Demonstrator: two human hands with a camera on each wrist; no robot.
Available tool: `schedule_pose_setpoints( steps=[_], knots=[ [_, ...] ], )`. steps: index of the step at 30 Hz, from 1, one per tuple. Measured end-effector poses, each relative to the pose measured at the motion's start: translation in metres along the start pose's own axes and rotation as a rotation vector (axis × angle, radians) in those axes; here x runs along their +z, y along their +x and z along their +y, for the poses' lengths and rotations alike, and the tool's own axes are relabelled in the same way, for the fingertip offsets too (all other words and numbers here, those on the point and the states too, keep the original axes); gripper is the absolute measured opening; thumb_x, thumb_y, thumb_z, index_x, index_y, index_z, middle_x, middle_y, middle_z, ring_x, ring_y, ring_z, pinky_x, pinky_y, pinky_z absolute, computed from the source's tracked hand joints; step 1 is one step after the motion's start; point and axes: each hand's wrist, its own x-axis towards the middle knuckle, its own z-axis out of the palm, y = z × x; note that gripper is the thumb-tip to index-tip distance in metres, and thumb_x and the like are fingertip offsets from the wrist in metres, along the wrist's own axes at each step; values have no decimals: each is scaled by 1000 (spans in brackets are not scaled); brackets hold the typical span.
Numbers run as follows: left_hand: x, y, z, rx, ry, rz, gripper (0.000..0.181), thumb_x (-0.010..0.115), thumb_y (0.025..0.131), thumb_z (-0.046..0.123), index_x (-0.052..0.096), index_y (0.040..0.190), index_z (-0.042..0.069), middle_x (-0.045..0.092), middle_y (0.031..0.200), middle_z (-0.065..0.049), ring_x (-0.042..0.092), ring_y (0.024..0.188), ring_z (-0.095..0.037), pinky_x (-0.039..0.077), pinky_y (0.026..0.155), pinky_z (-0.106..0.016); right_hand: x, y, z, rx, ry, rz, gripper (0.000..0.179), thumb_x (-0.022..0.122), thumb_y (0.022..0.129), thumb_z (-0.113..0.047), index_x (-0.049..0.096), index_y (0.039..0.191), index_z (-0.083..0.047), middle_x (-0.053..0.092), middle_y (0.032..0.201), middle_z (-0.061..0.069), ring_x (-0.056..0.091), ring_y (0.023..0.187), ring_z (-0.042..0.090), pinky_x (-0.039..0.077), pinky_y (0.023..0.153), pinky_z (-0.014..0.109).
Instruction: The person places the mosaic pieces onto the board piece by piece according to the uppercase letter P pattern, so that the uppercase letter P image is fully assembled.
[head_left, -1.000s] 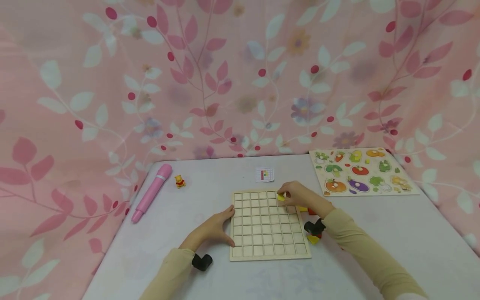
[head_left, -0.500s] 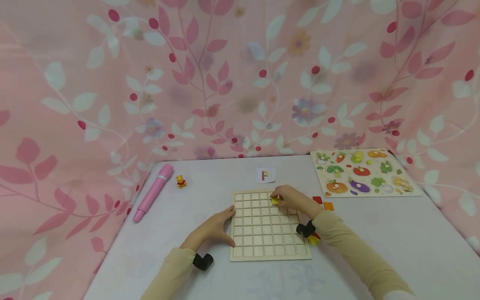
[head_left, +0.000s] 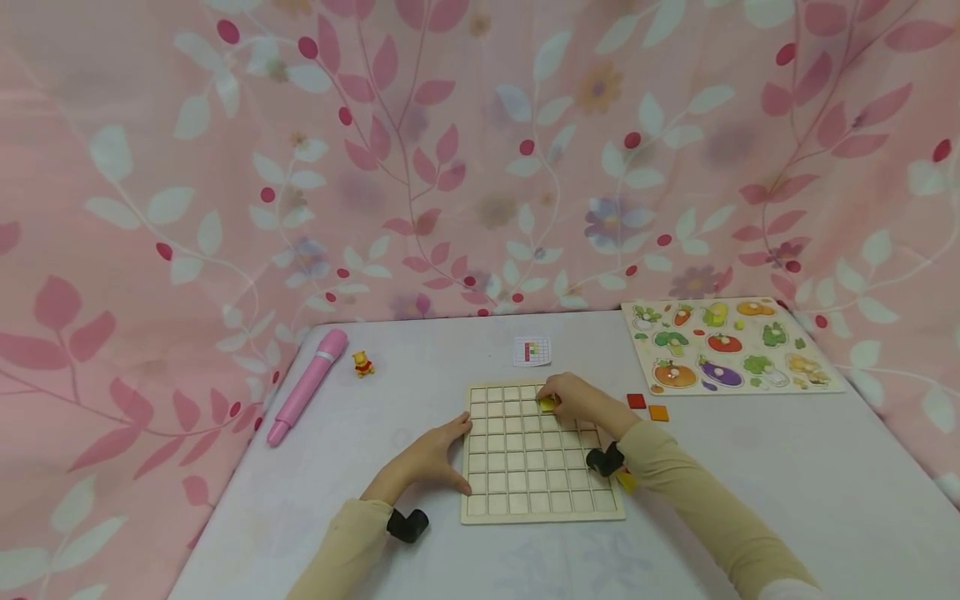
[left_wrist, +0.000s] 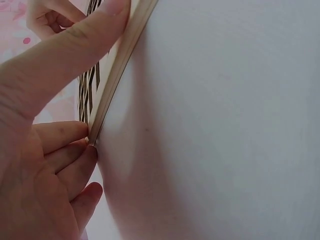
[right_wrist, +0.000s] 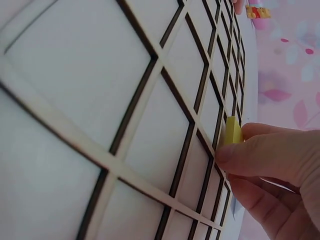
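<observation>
A pale wooden board with a raised square grid (head_left: pixel 517 480) lies on the table. Near its far edge, right of the middle, my right hand (head_left: pixel 588 402) pinches a small yellow square tile (head_left: pixel 547 405) between thumb and fingers. The right wrist view shows that tile (right_wrist: pixel 231 131) standing tilted at the grid lines, fingertips right at the wood. Spread along the board's left side is my left hand (head_left: pixel 426 455); in the left wrist view its thumb (left_wrist: pixel 75 50) rests on the rim and the other fingers touch the edge.
Red (head_left: pixel 636 402) and orange (head_left: pixel 657 412) tiles lie right of the board; a yellow one (head_left: pixel 627 481) shows under the right wrist. Behind stand a small printed grid card (head_left: pixel 532 351) and a vegetable puzzle (head_left: pixel 731 367). A pink stick (head_left: pixel 307 388) and bear figurine (head_left: pixel 363 363) lie left.
My right hand has carried the yellow tile leftward over the board's far rows and lower to the grid. The red and orange tiles have come into view behind it. My left hand stays put.
</observation>
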Motion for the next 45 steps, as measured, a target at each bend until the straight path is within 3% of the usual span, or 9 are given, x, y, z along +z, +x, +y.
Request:
schedule_pose_setpoints(
  steps=[9,17,26,36,45],
  knots=[
    [1,0,0,7,8,5,110,82,50,47,33,136,-1,20,145,-10,23,129,-25,24,102,-39,1,0,-3,40,37,-3,29,64,71,13,67,98,1,55,76,3,43,66,13,41,58,23],
    [0,-1,2,3,13,8,109,82,51,45,34,136,-2,21,145,-11,24,129,-26,24,102,-39,2,0,-6,98,10,-11,23,69,74,3,66,96,1,52,76,1,44,67,13,42,59,23],
    [0,0,4,-9,16,4,109,83,50,44,33,136,-1,21,145,-11,24,129,-26,24,102,-39,7,2,-2,48,-17,44,13,69,74,0,67,86,2,52,70,0,43,63,12,40,55,23],
    [3,0,5,-9,19,-5,109,83,51,45,33,136,-2,22,144,-11,25,128,-26,24,102,-39,15,-1,0,117,23,45,12,69,75,-5,67,85,1,47,66,-2,39,61,11,34,52,23],
    [-3,-1,6,-25,6,6,110,82,51,46,32,137,0,20,145,-11,24,129,-27,24,102,-40,-1,-9,1,126,65,148,23,66,80,-8,64,96,8,57,77,7,51,68,17,46,60,29]
  ],
)
